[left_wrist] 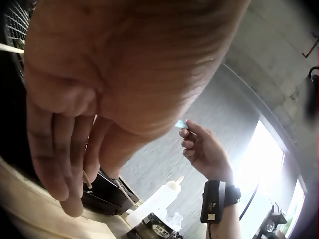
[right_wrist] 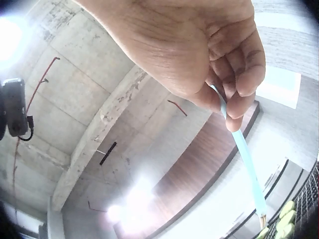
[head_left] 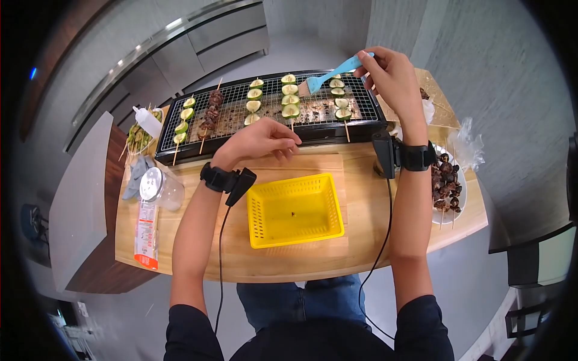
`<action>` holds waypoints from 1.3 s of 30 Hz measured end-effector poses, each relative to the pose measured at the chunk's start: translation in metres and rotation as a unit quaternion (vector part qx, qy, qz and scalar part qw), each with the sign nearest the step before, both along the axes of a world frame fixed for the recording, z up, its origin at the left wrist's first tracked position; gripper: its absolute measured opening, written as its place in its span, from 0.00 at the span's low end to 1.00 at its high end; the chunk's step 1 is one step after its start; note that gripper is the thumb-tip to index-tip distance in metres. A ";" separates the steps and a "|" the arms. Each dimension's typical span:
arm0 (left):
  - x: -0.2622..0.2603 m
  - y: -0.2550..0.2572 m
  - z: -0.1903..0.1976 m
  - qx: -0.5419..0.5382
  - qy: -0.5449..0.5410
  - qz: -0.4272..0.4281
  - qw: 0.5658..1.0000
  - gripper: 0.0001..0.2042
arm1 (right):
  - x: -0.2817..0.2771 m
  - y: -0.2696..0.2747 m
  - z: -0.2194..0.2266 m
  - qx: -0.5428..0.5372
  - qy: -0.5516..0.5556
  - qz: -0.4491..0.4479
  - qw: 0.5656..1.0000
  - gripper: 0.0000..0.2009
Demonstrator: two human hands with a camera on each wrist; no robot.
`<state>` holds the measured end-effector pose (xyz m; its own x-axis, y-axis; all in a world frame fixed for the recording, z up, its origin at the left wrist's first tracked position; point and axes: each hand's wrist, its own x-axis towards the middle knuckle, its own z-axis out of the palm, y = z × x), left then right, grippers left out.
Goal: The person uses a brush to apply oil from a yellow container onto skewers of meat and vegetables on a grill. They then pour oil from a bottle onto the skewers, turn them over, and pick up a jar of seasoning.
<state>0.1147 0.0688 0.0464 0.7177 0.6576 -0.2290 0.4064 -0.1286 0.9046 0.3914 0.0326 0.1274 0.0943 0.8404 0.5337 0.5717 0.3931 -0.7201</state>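
Right now, in the head view, the right hand [head_left: 390, 78], toward one o'clock, pinches the light-blue brush [head_left: 337, 67] by its handle end, thumb and fingertips closed on it. The brush slants down toward twelve o'clock, its pale bristles beside a wooden skewer of green-rimmed round slices [head_left: 290, 101] on the long black wire-mesh grill [head_left: 361, 130]. The left hand [head_left: 262, 141], toward eleven, hovers by the grill's near edge, fingers loosely extended, gripping nothing. Near the centre sits a yellow perforated plastic basket [head_left: 295, 219]; a white plate [head_left: 462, 194] of dark skewered pieces lies at three, a clear silver-lidded jar [head_left: 171, 194] at nine.
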 end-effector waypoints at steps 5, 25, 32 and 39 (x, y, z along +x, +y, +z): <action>-0.010 0.000 -0.001 0.020 0.013 0.029 0.999 0.11 | -0.007 0.006 -0.005 -0.003 -0.005 0.006 1.000 0.14; -0.014 -0.010 0.000 0.022 0.033 0.104 0.994 0.13 | -0.017 0.012 -0.014 -0.013 0.000 0.012 1.000 0.13; -0.012 -0.009 -0.004 0.014 0.051 0.101 0.993 0.13 | -0.015 0.014 -0.014 -0.025 0.001 0.039 0.999 0.13; -0.010 -0.010 -0.003 0.016 0.064 0.107 0.992 0.13 | -0.012 0.016 -0.016 -0.036 0.024 0.092 0.995 0.13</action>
